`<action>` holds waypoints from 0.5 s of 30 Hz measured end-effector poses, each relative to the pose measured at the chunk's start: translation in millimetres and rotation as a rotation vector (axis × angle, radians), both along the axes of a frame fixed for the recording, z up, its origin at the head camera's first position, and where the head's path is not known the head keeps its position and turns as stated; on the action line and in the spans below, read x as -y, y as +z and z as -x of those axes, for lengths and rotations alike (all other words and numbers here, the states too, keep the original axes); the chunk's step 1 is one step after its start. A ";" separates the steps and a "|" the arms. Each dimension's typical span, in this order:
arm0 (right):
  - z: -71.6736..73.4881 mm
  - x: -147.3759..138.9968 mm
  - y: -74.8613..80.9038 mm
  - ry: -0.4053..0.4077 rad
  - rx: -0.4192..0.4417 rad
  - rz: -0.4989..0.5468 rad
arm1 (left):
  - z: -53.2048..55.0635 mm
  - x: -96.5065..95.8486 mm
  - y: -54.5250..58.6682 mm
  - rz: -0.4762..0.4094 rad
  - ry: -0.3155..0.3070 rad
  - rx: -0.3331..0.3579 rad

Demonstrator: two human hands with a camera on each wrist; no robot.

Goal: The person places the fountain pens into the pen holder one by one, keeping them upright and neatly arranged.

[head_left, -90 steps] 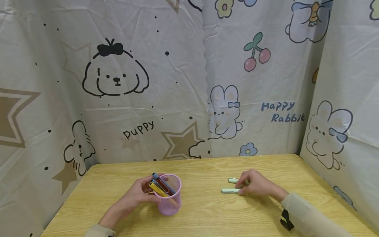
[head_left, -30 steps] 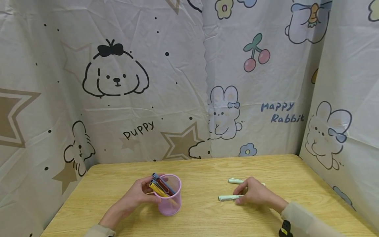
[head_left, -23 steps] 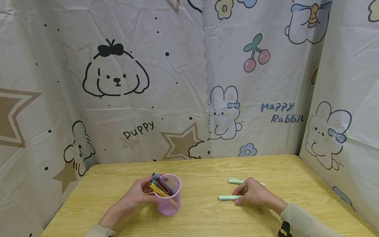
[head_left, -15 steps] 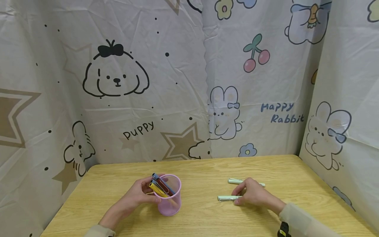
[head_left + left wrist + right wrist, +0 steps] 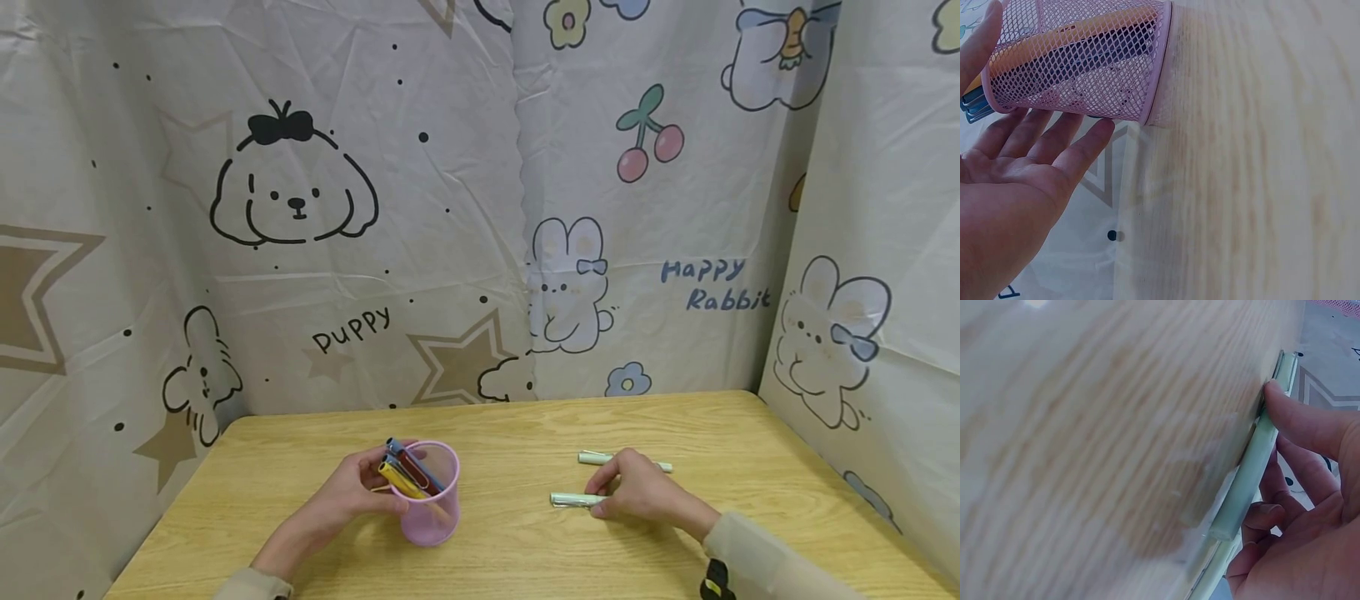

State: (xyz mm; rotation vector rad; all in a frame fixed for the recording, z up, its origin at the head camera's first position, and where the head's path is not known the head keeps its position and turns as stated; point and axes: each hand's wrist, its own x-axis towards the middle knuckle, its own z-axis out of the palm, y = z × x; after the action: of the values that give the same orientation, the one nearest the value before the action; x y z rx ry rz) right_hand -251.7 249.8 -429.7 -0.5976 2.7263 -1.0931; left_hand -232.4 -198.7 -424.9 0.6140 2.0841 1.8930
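Observation:
A pink mesh pen cup [image 5: 431, 529] stands on the table, with several pens, among them a yellow one [image 5: 400, 481] and a dark red one [image 5: 422, 473], leaning toward its left rim. My left hand [image 5: 347, 490] holds the cup from the left, thumb in front and fingers behind, as the left wrist view confirms with the mesh wall [image 5: 1085, 69] between them. On the right, my right hand [image 5: 647, 492] pinches a pale green pen [image 5: 573, 500] lying low at the tabletop. Its thumb presses on the pen [image 5: 1247, 475] in the right wrist view; fingers partly hide it.
A second pale green pen [image 5: 595, 458] lies just behind my right hand, its middle hidden by that hand. The wooden table [image 5: 517, 533] ends at a patterned curtain [image 5: 465, 208] at the back and sides.
Compared with 3 seconds ago, my right hand and the nearer green pen have shifted toward me and slightly left, uncovering the far pen's right end. My left hand and the cup have stayed put.

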 end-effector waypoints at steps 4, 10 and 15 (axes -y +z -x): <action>-1.1 1.8 1.1 -0.006 0.015 0.008 | 0.4 0.1 -0.4 -0.003 -0.006 -0.008; -2.7 3.8 1.7 -0.002 0.034 0.018 | 0.4 -0.7 0.4 -0.013 -0.011 0.010; -2.2 4.3 2.9 0.014 0.055 0.042 | -0.4 -0.5 0.6 -0.010 -0.007 0.013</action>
State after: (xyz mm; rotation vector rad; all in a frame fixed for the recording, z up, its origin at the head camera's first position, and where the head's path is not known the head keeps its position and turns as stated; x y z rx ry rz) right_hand -249.5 245.5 -426.7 -0.5823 2.6547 -1.1492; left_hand -232.0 -198.2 -424.3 0.6092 2.0637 1.8994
